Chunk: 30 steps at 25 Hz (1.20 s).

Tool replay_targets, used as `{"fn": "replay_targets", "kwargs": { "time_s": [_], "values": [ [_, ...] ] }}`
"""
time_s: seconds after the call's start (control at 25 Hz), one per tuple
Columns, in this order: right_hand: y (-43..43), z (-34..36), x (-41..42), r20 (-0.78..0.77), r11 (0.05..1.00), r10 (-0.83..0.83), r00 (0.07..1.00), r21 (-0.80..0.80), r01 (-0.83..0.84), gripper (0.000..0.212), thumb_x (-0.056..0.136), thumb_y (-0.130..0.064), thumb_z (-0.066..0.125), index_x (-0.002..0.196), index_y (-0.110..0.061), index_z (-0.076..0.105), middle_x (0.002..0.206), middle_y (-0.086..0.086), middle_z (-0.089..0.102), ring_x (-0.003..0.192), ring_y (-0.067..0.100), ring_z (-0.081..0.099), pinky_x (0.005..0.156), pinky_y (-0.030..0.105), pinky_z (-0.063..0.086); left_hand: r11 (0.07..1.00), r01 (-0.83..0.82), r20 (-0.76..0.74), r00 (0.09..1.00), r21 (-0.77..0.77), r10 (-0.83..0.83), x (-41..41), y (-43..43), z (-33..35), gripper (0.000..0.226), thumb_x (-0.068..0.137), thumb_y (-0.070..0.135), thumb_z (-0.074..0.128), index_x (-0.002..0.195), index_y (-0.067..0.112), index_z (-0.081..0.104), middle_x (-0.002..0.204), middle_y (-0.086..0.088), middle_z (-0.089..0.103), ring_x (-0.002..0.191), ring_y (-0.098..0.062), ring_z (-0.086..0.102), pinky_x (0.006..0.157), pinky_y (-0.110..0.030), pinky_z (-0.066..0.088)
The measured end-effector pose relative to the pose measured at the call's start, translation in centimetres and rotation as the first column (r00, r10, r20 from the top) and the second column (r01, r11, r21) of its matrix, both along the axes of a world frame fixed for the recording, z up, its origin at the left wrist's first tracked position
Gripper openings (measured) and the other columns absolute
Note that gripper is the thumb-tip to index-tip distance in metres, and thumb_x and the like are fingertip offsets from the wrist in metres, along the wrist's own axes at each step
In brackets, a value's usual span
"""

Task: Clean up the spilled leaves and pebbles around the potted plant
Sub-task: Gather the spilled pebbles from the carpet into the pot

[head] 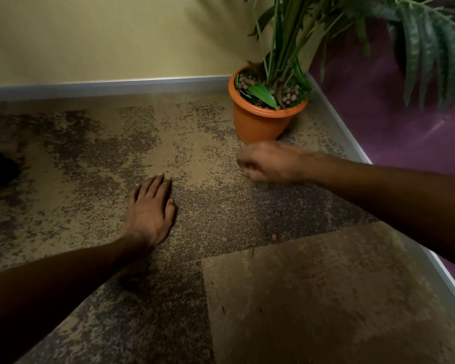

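Nearest, stray pebbles (274, 236) remain on the carpet (326, 298). Left hand (149, 214) lies flat, fingers spread, holding nothing. Right hand (269, 162), blurred, appears closed; contents undeterminable. Beyond, the pot (260, 122) stands upright. Judged mid-collection; next, deposit there, then gather the rest.

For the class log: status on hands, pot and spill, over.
Left hand flat on carpet. Right hand curled, blurred, near orange plastic pot. Small pebbles on carpet. Nothing blocking.
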State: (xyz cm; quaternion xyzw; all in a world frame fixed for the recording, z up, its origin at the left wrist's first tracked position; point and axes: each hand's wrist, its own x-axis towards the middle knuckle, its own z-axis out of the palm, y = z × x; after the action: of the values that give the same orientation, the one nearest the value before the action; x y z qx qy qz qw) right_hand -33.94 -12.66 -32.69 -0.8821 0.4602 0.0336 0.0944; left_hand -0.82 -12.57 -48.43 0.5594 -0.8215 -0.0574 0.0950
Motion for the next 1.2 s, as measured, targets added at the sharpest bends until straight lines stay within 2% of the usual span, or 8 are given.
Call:
{"fn": "replay_targets", "kwargs": {
  "time_s": [0.12, 0.2, 0.44, 0.6, 0.68, 0.84, 1.12, 1.2],
  "values": [
    [2.3, -2.5, -0.8, -0.124, 0.943, 0.001, 0.992, 0.33, 0.041, 0.006, 0.092, -0.02, 0.065, 0.089, -0.022, 0.061, 0.086, -0.004, 0.064, 0.078, 0.014, 0.062, 0.071, 0.04, 0.056, 1.0, -0.003, -0.004, 1.0, 0.004, 0.003, 0.1, 0.0, -0.1, 0.063, 0.103, 0.047, 0.025, 0.159, 0.018, 0.033, 0.168, -0.004, 0.03, 0.156, -0.023, 0.024, 0.127, -0.049, 0.016],
    [3.5, -3.5, -1.5, -0.171, 0.902, 0.008, 0.985, 0.426, 0.066, 0.015, 0.089, -0.023, 0.076, 0.095, -0.019, 0.063, 0.092, -0.001, 0.066, 0.083, 0.017, 0.063, 0.075, 0.039, 0.055, 1.0, -0.003, -0.004, 1.0, 0.006, 0.003, 0.1, -0.1, -0.2, 0.063, 0.103, 0.047, 0.025, 0.159, 0.018, 0.033, 0.168, -0.004, 0.03, 0.156, -0.023, 0.024, 0.127, -0.049, 0.016],
    [5.8, -5.1, -2.3, -0.152, 0.909, -0.006, 0.988, 0.41, 0.068, 0.015, 0.088, -0.002, 0.065, 0.099, -0.012, 0.064, 0.105, 0.005, 0.061, 0.093, 0.023, 0.06, 0.085, 0.043, 0.053, 1.0, 0.007, 0.001, 1.0, 0.014, -0.007, 0.1, 0.0, 0.0, 0.065, 0.103, 0.047, 0.023, 0.16, 0.018, 0.032, 0.169, -0.005, 0.028, 0.157, -0.023, 0.023, 0.127, -0.048, 0.015],
    [7.2, -5.0, -1.8, -0.066, 0.835, -0.045, 0.997, 0.545, 0.074, 0.027, 0.082, -0.005, 0.076, 0.104, -0.016, 0.066, 0.105, 0.002, 0.063, 0.076, 0.0, 0.053, 0.067, 0.024, 0.047, 0.999, 0.013, 0.007, 1.0, 0.033, -0.013, 0.0, 0.1, 0.5, 0.066, 0.103, 0.047, 0.02, 0.162, 0.017, 0.028, 0.17, -0.005, 0.024, 0.158, -0.023, 0.02, 0.128, -0.047, 0.013],
    [8.2, -5.3, -1.4, -0.096, 0.852, 0.005, 0.995, 0.521, 0.045, 0.027, 0.081, -0.005, 0.07, 0.103, -0.019, 0.065, 0.102, -0.001, 0.061, 0.074, -0.001, 0.049, 0.066, 0.026, 0.047, 0.999, 0.015, 0.015, 1.0, 0.051, -0.016, -0.1, 0.2, 0.6, 0.067, 0.103, 0.047, 0.017, 0.163, 0.017, 0.024, 0.171, -0.005, 0.02, 0.159, -0.023, 0.016, 0.129, -0.047, 0.01],
    [9.2, -5.7, 0.0, -0.156, 0.88, 0.017, 0.988, 0.472, 0.06, 0.021, 0.086, -0.001, 0.055, 0.098, -0.015, 0.063, 0.101, 0.0, 0.058, 0.092, 0.022, 0.057, 0.081, 0.041, 0.053, 0.995, 0.027, 0.01, 1.0, 0.091, -0.028, 0.1, 0.1, 0.6, 0.067, 0.105, 0.048, 0.015, 0.164, 0.017, 0.019, 0.173, -0.003, 0.014, 0.16, -0.022, 0.01, 0.13, -0.045, 0.006],
    [6.1, -2.8, 1.6, -0.011, 0.924, -0.2, 0.98, 0.331, 0.192, 0.018, 0.096, -0.009, 0.056, 0.087, -0.022, 0.063, 0.094, -0.001, 0.06, 0.083, 0.018, 0.061, 0.067, 0.03, 0.055, 0.989, 0.023, 0.058, 0.998, 0.148, -0.032, 0.2, -0.5, 0.0, 0.065, 0.107, 0.048, 0.015, 0.166, 0.02, 0.008, 0.174, 0.0, 0.005, 0.161, -0.019, 0.0, 0.129, -0.047, 0.001],
    [3.3, -0.6, 1.7, 0.036, 0.957, -0.245, 0.969, 0.171, 0.236, 0.021, 0.098, -0.007, 0.056, 0.093, -0.026, 0.064, 0.097, 0.0, 0.06, 0.089, 0.017, 0.062, 0.076, 0.032, 0.057, 0.989, 0.026, 0.052, 0.998, 0.144, -0.034, 0.3, -0.5, -0.1, 0.066, 0.106, 0.05, 0.012, 0.165, 0.021, 0.009, 0.174, 0.0, 0.005, 0.161, -0.019, 0.0, 0.129, -0.048, 0.002]
  ]
}}
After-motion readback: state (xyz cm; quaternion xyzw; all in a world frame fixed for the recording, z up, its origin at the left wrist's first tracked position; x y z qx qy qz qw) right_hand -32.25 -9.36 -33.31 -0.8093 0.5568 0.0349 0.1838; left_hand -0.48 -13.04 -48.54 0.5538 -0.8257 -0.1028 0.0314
